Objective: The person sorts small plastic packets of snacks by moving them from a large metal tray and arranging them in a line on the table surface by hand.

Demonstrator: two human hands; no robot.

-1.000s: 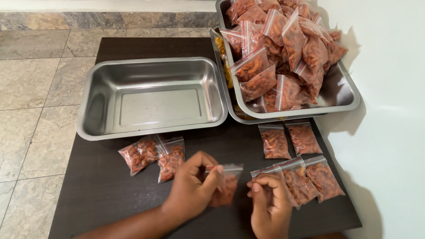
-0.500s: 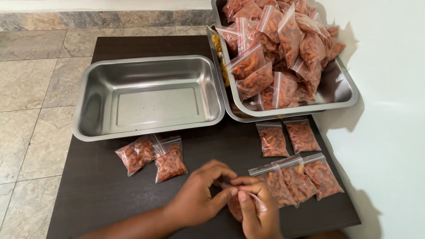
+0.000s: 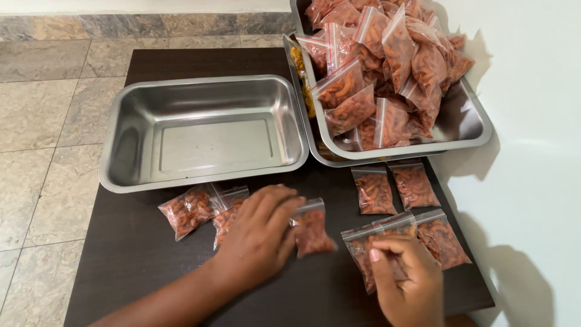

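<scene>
Snack bag [image 3: 313, 230], a small clear zip pouch of orange-red fried pieces, lies near the middle of the dark surface [image 3: 139, 254], toward its front edge, with the left hand [image 3: 260, 239] pinching its left side between fingertips and thumb. It looks light, soft and crinkly, the contents probably brittle, so the sealed top strip seems the safest place to grip. The right hand [image 3: 408, 278] is curled, fingertips pressed on another bag [image 3: 369, 245] near the front right corner. An empty steel tray [image 3: 121, 163] sits behind, and a bag-filled tray [image 3: 472, 124] at the back right.
</scene>
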